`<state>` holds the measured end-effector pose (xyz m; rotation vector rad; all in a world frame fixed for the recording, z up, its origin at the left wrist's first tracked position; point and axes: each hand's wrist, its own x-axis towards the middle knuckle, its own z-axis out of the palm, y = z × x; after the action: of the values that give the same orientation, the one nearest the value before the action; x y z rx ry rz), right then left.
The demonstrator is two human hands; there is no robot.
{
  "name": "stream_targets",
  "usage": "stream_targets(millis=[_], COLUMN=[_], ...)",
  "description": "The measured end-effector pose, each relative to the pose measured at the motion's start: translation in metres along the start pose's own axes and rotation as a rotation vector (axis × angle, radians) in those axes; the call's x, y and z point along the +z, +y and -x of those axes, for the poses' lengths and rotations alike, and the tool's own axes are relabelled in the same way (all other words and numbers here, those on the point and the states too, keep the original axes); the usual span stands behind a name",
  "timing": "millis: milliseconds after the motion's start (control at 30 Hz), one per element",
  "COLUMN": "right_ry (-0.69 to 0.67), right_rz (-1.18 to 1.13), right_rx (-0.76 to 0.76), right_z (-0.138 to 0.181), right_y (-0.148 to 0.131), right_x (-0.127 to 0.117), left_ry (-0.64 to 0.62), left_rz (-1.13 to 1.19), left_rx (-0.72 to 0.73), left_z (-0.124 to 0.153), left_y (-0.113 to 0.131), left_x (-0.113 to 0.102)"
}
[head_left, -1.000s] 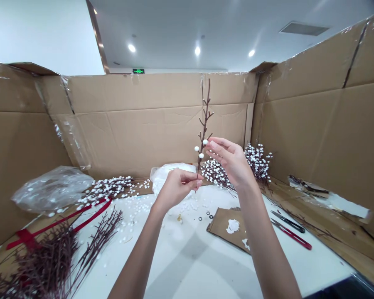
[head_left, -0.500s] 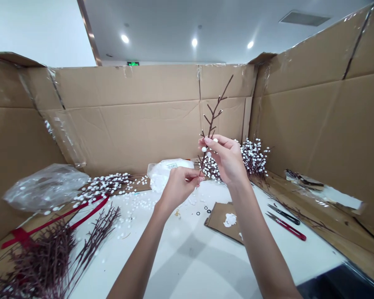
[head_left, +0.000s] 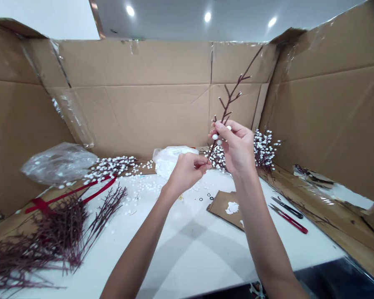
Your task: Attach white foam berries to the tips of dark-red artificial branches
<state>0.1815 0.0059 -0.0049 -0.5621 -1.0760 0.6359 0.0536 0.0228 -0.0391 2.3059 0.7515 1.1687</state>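
A brown artificial twig (head_left: pixel 229 102) slants up to the right above the table, its short side stubs tipped with white. Near its lower end, my left hand (head_left: pixel 190 170) pinches the stem between thumb and fingers. Higher up, my right hand (head_left: pixel 236 143) is closed around the twig, with fingertips at the stem. White berries (head_left: pixel 215 136) show beside the right fingers, on the lower part of the twig. Whether the right fingers also hold a loose berry is hidden.
Bare brown twigs (head_left: pixel 62 228) lie front left by a red ribbon (head_left: pixel 70 193). Berried sprays (head_left: pixel 264 149) and a white plastic bag (head_left: pixel 174 160) stand at the back. A cardboard piece (head_left: pixel 220 207) holds a white blob; red-handled snips (head_left: pixel 294 223) lie right. Cardboard walls (head_left: pixel 149 112) surround the table.
The view has tilted down and shifted left, so the hands and twig sit farther right and higher. Both hands keep their hold, and the twig leans a little more to the right.
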Motion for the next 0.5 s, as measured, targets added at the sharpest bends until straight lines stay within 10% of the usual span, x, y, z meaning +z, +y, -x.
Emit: stream_targets(millis=[200,500], right_ry=[0.036,-0.176], right_rz=[0.056,0.130], right_rx=[-0.073,0.000], right_z=[0.000,0.006], right_y=[-0.001,-0.003], right_x=[-0.002,0.003], left_ry=[-0.243,-0.082], left_rz=[0.031,-0.443], left_rx=[-0.129,-0.604], left_z=[0.007,0.071], left_y=[-0.010,-0.140], left_x=[-0.031,-0.087])
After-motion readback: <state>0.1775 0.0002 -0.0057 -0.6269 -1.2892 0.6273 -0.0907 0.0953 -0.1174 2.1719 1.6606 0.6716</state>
